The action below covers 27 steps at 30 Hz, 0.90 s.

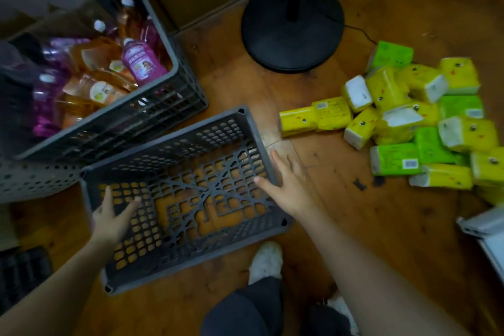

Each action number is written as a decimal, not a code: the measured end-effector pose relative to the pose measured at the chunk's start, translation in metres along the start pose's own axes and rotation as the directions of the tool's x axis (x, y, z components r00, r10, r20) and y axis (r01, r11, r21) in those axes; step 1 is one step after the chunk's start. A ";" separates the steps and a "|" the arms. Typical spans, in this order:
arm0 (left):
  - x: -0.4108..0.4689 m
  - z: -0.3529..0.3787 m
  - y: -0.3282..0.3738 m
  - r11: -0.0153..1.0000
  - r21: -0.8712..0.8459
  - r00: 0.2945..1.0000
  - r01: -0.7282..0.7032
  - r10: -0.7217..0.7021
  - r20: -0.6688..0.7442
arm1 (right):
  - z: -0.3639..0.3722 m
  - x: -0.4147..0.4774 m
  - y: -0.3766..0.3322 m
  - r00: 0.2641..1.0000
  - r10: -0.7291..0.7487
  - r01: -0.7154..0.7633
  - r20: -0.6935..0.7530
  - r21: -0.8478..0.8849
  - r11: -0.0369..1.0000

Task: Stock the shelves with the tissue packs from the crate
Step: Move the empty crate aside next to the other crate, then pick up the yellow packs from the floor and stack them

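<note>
Now we are looking straight down at a grey plastic crate (196,256) sitting on the wooden floor (327,199), and we are seeing the floor through its lattice bottom, with no pack showing inside it. Our left hand (111,215) is reaching over the crate's left rim, fingers spread wide and thumb angled inward, gripping nothing. Our right hand (286,180) is lying along the right rim, fingers straight and loosely parted, thumb pointing in over the lattice; whether either hand is actually pressing on the plastic, we cannot tell. The tissue packs (409,117) are lying in a loose heap on the floor, well off to the right of the crate, yellow and green ones jumbled together, some on end and some flat. Behind the crate, just touching its far left corner, a second grey crate (152,114) is holding purple and orange bottles (141,60) lying every which way. A round black stand base (291,27) is standing beyond the two crates, near the heap. Below, a white shoe (266,260) is showing just beside the crate's near right corner.
</note>
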<state>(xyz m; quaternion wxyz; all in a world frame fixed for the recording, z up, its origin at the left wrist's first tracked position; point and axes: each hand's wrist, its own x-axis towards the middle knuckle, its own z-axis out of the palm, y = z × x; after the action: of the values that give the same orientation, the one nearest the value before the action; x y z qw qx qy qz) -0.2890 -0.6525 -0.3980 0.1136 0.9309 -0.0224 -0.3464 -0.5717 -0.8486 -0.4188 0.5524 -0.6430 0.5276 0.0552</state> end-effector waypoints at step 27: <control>-0.264 0.243 0.296 0.575 0.175 0.546 -0.799 0.573 0.611 | -0.247 -0.124 0.155 0.826 0.331 -0.182 -0.457 0.340 0.923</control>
<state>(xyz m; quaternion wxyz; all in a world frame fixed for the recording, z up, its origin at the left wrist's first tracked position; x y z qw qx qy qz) -0.6364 -0.9564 -0.3396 0.0231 0.7203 -0.5006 -0.4796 -0.8669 -0.9358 -0.3444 0.4675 -0.4716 0.7385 -0.1164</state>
